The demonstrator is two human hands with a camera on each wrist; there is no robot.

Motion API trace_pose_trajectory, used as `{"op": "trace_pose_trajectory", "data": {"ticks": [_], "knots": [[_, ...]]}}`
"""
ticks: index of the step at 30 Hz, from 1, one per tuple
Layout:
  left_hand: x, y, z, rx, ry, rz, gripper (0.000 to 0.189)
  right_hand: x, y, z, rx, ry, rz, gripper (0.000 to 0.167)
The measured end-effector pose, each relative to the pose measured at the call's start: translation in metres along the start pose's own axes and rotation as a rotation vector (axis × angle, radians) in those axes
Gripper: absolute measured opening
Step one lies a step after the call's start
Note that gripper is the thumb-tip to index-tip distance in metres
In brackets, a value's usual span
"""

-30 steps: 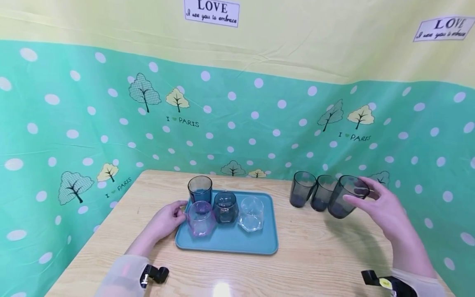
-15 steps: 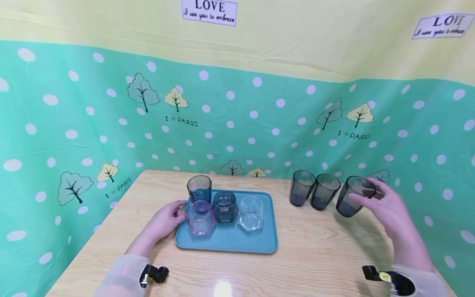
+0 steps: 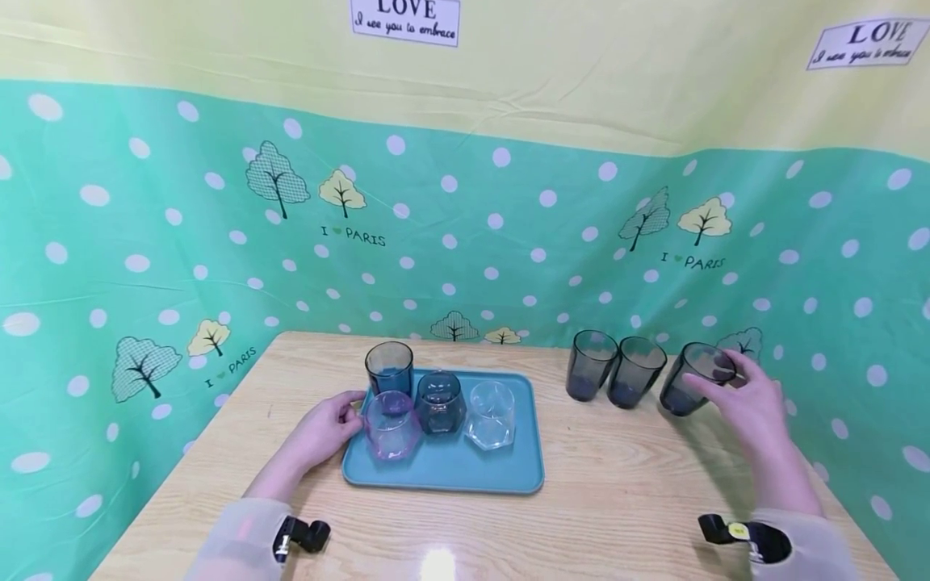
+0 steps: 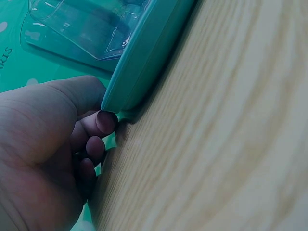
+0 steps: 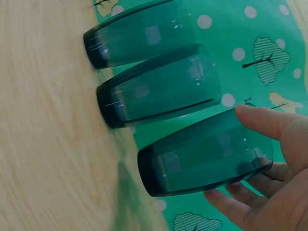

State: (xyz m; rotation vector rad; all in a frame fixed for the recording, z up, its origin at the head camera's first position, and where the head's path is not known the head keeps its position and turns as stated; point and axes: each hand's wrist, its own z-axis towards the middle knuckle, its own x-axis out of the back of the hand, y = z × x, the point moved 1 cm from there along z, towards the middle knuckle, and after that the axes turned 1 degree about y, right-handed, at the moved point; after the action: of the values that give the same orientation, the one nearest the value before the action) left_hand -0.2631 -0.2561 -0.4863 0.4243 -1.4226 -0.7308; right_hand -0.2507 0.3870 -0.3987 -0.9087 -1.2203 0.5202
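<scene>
My left hand point(image 3: 324, 433) pinches the left rim of a blue tray point(image 3: 479, 474); in the left wrist view the thumb lies at the rim with fingertips beneath. On the tray stand a pinkish tumbler point(image 3: 392, 436), a dark faceted glass point(image 3: 439, 410), a clear glass point(image 3: 489, 426) and, at the back left corner, a taller smoky glass point(image 3: 391, 373). Over on the right, my right hand point(image 3: 756, 407) holds a smoky drinking glass point(image 5: 202, 156) near its top, thumb on one side and fingers on the other. Its base is close to the tabletop, slightly tilted in the head view.
Two matching smoky glasses, one at the left point(image 3: 590, 367) and one beside it point(image 3: 634, 375), stand in a row with the held one. The wooden table point(image 3: 581, 516) ends at a green dotted cloth point(image 3: 508, 242) behind and at the sides.
My right hand has carried the glass rightward, away from the other two, and lowered it slightly. The middle glass now stands straighter. My left hand stays at the tray.
</scene>
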Motion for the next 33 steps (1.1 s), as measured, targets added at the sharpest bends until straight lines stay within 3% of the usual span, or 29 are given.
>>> {"op": "trace_pose_trajectory", "data": {"ticks": [16,33], "knots": [[0.001,0.0,0.0,0.013,-0.006,-0.006,0.05,-0.017,0.01,0.009,-0.087,0.015,0.043,0.116],[0.0,0.001,0.0,0.008,-0.002,0.004,0.05,-0.021,0.009,0.007,-0.083,0.015,0.072,0.116]]}}
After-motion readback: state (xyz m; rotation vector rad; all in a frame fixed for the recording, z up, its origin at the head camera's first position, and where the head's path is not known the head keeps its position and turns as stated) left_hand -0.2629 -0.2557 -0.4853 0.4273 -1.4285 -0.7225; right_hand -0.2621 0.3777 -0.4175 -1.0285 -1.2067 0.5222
